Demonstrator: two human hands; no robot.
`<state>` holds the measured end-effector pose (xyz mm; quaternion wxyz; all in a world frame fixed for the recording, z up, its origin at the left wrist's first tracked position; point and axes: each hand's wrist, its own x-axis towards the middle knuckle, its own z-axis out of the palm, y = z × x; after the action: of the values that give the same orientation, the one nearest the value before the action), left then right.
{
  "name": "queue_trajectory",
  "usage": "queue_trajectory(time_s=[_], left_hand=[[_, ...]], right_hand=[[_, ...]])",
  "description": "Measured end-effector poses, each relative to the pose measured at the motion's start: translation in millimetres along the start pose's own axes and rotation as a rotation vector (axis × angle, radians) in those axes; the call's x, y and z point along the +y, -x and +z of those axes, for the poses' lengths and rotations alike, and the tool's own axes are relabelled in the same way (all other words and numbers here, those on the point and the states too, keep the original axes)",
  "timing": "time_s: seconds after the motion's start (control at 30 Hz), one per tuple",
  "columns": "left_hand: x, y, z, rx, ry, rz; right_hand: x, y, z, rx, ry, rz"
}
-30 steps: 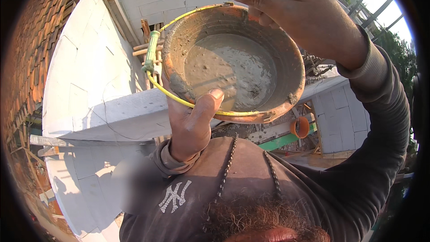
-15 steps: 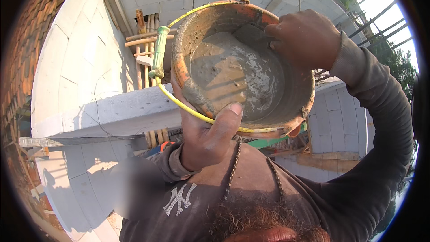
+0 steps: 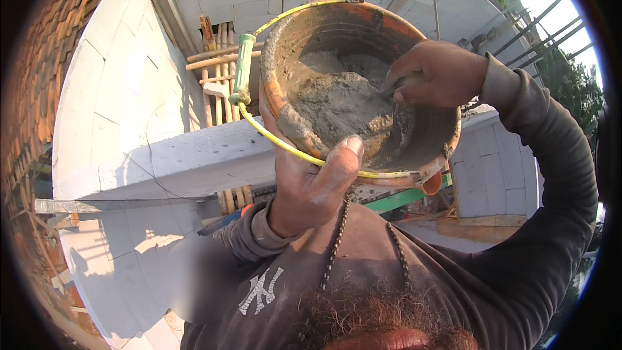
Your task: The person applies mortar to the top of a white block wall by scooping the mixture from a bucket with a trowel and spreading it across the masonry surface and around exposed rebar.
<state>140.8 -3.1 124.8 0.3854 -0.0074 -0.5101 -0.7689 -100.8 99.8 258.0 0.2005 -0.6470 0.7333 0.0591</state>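
Note:
A round orange bucket (image 3: 394, 21), crusted with grey cement, is tilted in front of my chest. My left hand (image 3: 314, 185) grips its near left side, thumb over the rim and fingers outside and partly hidden. Wet mortar (image 3: 340, 100) lies inside, heaped in a rough lump in the middle. My right hand (image 3: 444, 74) reaches in over the right rim, fingers closed round what looks like a trowel (image 3: 405, 84); its blade is hidden in the mortar. The yellow wire handle with a green grip (image 3: 243, 68) hangs over the bucket's left side.
A white block wall (image 3: 129, 91) curves along the left, with a pale ledge (image 3: 175, 162) beneath the bucket. Bamboo poles (image 3: 223, 78) stand behind. Tiled roofing (image 3: 29, 78) is at far left. Steel bars (image 3: 544, 32) jut out at upper right.
My right hand has moved a little down inside the bucket, its wrist now lower. The smooth mortar surface has become a raised, rough lump. My left hand keeps its hold.

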Motion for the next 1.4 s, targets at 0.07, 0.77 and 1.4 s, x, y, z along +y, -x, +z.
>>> queue_trajectory(time_s=[0.07,0.77,1.4], left_hand=[[3,-1,1,-0.001,0.020,-0.016],[-41,26,-60,0.031,-1.025,0.523],[-55,44,-82,0.232,-1.593,0.977]], right_hand=[[2,7,-3,0.041,-0.122,-0.099],[-36,134,-15,0.211,-0.494,0.540],[123,294,78,0.003,-0.634,0.908]])
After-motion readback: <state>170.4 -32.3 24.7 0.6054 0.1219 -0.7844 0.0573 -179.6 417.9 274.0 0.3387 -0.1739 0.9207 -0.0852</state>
